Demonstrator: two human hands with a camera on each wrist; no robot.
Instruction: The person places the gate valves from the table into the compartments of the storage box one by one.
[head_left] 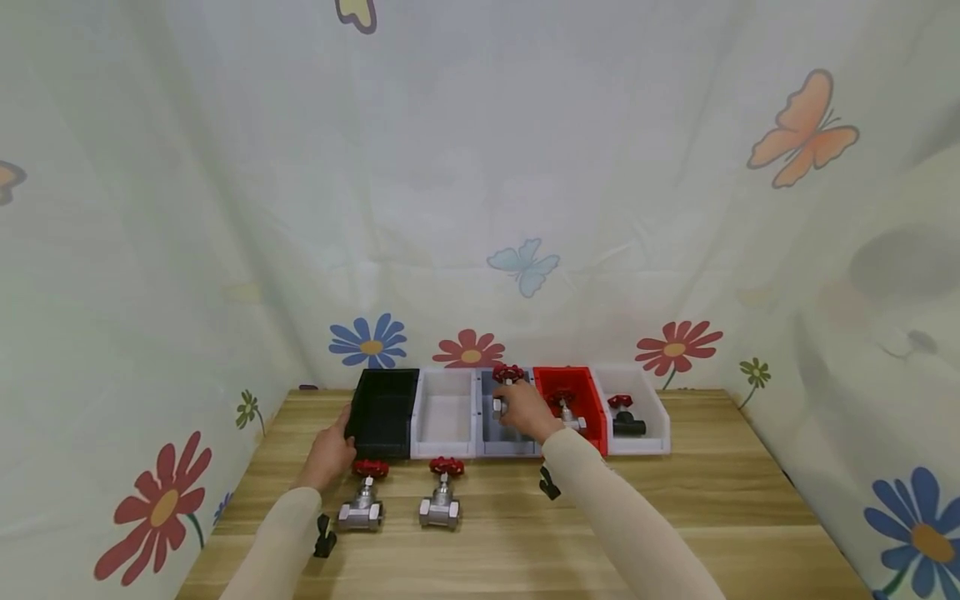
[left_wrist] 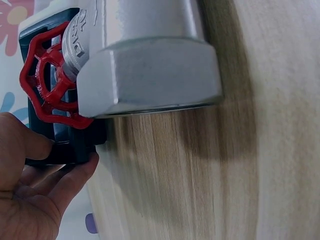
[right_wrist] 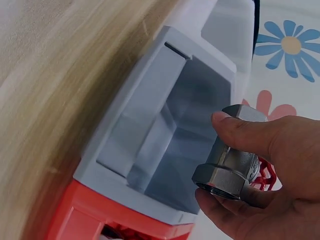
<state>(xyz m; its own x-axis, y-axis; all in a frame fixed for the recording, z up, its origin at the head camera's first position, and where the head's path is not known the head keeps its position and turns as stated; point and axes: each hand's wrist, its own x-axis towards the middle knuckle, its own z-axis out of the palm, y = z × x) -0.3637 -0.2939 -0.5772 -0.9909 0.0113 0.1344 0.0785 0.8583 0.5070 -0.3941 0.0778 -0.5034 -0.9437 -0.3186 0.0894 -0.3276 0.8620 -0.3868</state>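
My right hand point(right_wrist: 250, 170) holds a metal gate valve point(right_wrist: 230, 157) by its body, thumb on one side and fingers on the other. Its red handwheel point(head_left: 508, 373) points to the back, over the grey bin point(right_wrist: 145, 135). At the left end of the row, my left hand point(head_left: 330, 454) pinches the side wall of the black bin point(head_left: 384, 417), with the thumb at the rim and fingers outside. Close to that hand stands a second gate valve point(head_left: 363, 504) with a red wheel. Another gate valve point(head_left: 441, 500) is on the table to its right.
A white bin point(head_left: 446, 417) sits between the black and grey ones. The red bin point(head_left: 596, 408) contains a metal valve point(head_left: 570, 417). In the right-end white bin point(head_left: 660, 425) lies a dark valve point(head_left: 628, 425) with a red handle. Behind the wooden table point(head_left: 675, 517) hangs a patterned curtain point(head_left: 480, 167).
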